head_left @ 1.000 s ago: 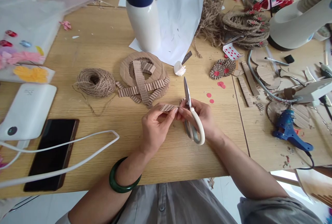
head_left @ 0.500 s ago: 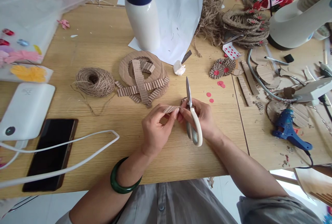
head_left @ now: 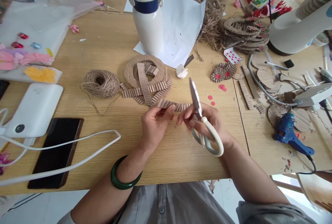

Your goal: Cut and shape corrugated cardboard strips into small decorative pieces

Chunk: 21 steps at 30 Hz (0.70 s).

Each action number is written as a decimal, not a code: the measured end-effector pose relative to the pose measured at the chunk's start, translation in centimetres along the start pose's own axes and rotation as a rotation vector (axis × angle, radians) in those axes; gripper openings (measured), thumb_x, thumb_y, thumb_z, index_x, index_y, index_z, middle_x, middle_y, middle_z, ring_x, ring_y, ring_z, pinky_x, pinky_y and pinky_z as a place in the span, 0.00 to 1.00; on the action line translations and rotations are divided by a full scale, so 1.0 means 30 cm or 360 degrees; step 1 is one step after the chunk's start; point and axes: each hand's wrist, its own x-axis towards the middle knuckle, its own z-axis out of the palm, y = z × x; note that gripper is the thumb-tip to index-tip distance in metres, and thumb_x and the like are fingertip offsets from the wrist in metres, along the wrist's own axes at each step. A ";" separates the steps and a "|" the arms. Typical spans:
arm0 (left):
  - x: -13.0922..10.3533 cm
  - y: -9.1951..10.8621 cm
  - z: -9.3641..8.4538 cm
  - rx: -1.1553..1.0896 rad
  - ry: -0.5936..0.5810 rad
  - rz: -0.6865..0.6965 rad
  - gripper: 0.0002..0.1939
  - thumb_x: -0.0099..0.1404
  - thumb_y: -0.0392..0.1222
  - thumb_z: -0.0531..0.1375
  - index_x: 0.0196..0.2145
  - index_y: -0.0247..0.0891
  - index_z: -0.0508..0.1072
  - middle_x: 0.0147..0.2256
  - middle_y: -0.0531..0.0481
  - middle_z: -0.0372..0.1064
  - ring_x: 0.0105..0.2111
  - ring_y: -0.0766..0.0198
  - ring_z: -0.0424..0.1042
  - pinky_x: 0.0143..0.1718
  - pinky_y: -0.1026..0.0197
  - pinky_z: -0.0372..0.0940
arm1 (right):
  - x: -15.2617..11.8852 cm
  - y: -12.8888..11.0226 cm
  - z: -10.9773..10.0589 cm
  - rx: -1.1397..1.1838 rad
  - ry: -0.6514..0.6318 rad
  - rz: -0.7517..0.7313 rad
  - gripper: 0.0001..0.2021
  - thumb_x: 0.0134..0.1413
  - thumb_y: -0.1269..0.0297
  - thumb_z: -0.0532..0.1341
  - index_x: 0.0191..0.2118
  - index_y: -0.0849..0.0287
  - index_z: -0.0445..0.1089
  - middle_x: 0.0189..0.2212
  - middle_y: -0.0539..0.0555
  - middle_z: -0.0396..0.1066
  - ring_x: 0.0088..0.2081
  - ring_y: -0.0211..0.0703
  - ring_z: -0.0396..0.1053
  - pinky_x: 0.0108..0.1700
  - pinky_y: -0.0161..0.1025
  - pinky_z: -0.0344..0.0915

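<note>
Hands hold cardboard strip, scissors — lettering on power bank unreadable

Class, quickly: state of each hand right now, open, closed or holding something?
Left hand: closed, pinching a corrugated cardboard strip.
Right hand: holding scissors; contact with the strip unclear.

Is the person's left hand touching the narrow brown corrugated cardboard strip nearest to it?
Touching: the head view shows the left hand pinching the brown corrugated cardboard strip, thumb over its near edge.
</note>
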 end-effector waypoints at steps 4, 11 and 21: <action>0.006 -0.004 0.004 -0.0249 -0.0049 -0.0149 0.14 0.60 0.49 0.67 0.24 0.37 0.75 0.21 0.51 0.74 0.21 0.66 0.72 0.26 0.64 0.68 | 0.010 0.007 -0.016 -0.0162 0.0533 -0.0283 0.07 0.56 0.64 0.65 0.35 0.55 0.65 0.38 0.54 0.75 0.37 0.43 0.69 0.38 0.41 0.65; 0.001 0.013 0.003 -0.0231 -0.0235 -0.0131 0.14 0.62 0.47 0.65 0.22 0.38 0.74 0.21 0.53 0.71 0.21 0.66 0.72 0.25 0.65 0.67 | 0.036 0.082 -0.008 -0.0273 0.0413 -0.0013 0.14 0.51 0.58 0.69 0.32 0.57 0.63 0.31 0.51 0.70 0.30 0.38 0.64 0.33 0.38 0.62; 0.021 0.003 0.013 -0.0617 -0.0092 -0.0231 0.15 0.64 0.49 0.62 0.25 0.37 0.76 0.21 0.52 0.72 0.20 0.64 0.72 0.23 0.63 0.70 | 0.040 0.074 0.005 -0.0050 0.0382 0.0221 0.16 0.46 0.57 0.71 0.32 0.58 0.64 0.26 0.47 0.67 0.25 0.35 0.64 0.29 0.36 0.60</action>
